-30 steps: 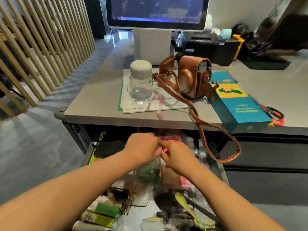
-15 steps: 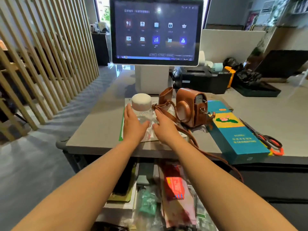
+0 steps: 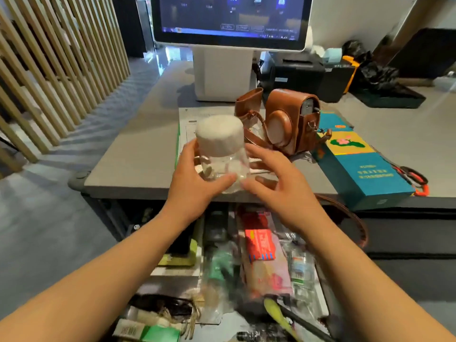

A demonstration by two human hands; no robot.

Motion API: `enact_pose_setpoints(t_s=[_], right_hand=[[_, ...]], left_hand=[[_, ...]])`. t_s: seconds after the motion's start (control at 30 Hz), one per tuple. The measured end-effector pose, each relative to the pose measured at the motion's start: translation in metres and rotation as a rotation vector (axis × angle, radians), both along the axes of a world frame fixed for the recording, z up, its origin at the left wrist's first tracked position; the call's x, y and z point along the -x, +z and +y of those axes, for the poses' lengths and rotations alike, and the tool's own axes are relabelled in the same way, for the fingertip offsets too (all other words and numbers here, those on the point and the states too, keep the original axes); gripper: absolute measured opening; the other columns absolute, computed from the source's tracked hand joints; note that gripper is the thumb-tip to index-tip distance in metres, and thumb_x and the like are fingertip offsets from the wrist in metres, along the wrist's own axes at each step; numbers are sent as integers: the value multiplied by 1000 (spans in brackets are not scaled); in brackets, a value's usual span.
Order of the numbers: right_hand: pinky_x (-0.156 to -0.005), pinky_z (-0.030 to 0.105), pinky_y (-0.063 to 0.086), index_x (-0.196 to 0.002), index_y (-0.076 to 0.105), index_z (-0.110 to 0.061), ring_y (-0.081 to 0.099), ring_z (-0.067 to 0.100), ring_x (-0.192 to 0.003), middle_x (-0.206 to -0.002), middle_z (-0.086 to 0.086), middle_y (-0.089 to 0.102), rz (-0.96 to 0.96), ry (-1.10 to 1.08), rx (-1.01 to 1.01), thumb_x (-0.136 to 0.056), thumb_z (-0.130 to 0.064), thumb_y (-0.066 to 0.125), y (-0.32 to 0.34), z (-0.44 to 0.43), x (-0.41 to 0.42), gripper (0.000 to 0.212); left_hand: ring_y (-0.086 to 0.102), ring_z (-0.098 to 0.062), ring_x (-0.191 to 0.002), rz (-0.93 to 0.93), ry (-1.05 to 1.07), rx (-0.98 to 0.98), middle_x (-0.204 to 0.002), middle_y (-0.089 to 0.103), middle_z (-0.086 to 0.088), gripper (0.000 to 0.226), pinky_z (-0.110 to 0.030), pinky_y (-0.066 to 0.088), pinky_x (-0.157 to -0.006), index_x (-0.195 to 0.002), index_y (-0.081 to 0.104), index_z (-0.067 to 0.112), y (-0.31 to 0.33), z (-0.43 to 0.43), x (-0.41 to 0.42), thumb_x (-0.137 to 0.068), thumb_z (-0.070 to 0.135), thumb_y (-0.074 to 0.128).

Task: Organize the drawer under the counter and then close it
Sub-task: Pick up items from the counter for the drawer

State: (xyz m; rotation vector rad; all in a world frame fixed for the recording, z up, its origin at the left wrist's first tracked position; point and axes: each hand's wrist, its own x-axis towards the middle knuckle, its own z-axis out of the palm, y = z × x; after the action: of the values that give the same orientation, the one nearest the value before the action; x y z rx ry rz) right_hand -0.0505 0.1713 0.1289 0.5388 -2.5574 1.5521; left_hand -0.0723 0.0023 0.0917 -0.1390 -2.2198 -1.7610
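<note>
**Two hands at a clear jar, drawer open below**

Head view: both bare forearms reach forward from the bottom corners. The left hand (image 3: 195, 183) grips the clear jar (image 3: 223, 161) from its left side, fingers curled round the lower wall and thumb under its base. The jar stands roughly upright at the front edge of the grey desk (image 3: 138, 154), and its white lid (image 3: 219, 134) is on. The right hand (image 3: 278, 186) is at the jar's right side with fingers spread and straight. Its fingertips lie just beside the glass, and I cannot tell whether they touch it.

The drawer (image 3: 322, 290) stands pulled out under the desk, crowded with loose things, among them a red packet (image 3: 260, 244), plastic bags and a green-labelled box.

On the desk behind the jar lie a printed sheet (image 3: 187, 119) and a brown leather camera case (image 3: 291, 124), whose strap (image 3: 357, 225) hangs over the front edge. To the right lies a long teal box (image 3: 365, 174), with red-handled scissors (image 3: 414, 176) just beside it. A touchscreen monitor (image 3: 229, 18) stands at the back.
</note>
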Motion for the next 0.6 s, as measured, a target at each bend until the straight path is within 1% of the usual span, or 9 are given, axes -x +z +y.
enact_pose_setpoints(t_s=[0.03,0.13,0.23,0.3,0.37,0.4,0.47,0.53,0.6], right_hand=[[-94,17,45,-131,46,-38,50,-2,-114,-123,-20,48,-9,-6,7,-81,-20,68,-11,9,-22,57],[-96,10,42,-126,46,-45,50,-6,-116,-123,-26,48,-73,-37,20,-80,-12,70,-48,28,-73,62],[-91,6,43,-124,42,-52,47,-12,-114,-125,-27,47,-224,-75,25,-82,-11,68,-85,42,-97,63],[-95,10,43,-126,35,-55,44,-12,-117,-129,-26,42,-312,-89,-54,-83,-12,68,-106,51,-100,69],[-98,9,39,-129,26,-55,41,-12,-116,-131,-25,39,-392,-95,-135,-83,-15,68,-121,58,-101,75],[-93,1,36,-132,21,-53,40,-15,-112,-131,-23,36,-425,-95,-166,-82,-17,69,-126,59,-100,78],[-78,-8,32,-139,15,-48,39,-23,-100,-125,-23,34,-486,-108,-189,-80,-22,71,-135,61,-99,85],[-72,-6,35,-143,11,-44,43,-18,-96,-121,-20,34,-528,-117,-197,-77,-27,73,-141,63,-98,92],[-76,3,39,-143,14,-41,48,-5,-101,-125,-14,38,-557,-139,-201,-72,-33,76,-146,65,-97,95]], left_hand=[[53,3,-108,-25,-56,-2,-121,53,16,76,-15,50,-82,-121,41,40,-8,4,-18,-55,45,80],[48,11,-112,-143,-166,63,-123,49,21,73,-11,45,-88,-112,36,56,-38,20,-62,-51,53,76],[45,15,-111,-273,-195,69,-119,47,27,71,-10,42,-89,-111,38,51,-73,38,-85,-55,40,81],[47,12,-110,-366,-217,48,-117,48,26,73,-13,43,-89,-115,41,43,-94,49,-90,-60,28,86],[48,21,-100,-433,-209,83,-111,49,28,69,-1,40,-80,-117,44,36,-107,60,-91,-63,24,85],[49,24,-91,-461,-198,102,-106,52,28,61,2,39,-72,-111,47,36,-111,64,-90,-64,25,84],[56,17,-80,-542,-193,111,-99,62,19,47,-2,42,-64,-99,52,35,-117,74,-87,-65,29,83],[57,13,-72,-621,-189,113,-88,66,13,39,-5,41,-59,-95,53,29,-122,83,-86,-68,32,81],[53,16,-55,-659,-192,120,-70,58,17,31,-3,38,-51,-86,51,25,-124,91,-90,-72,33,77]])
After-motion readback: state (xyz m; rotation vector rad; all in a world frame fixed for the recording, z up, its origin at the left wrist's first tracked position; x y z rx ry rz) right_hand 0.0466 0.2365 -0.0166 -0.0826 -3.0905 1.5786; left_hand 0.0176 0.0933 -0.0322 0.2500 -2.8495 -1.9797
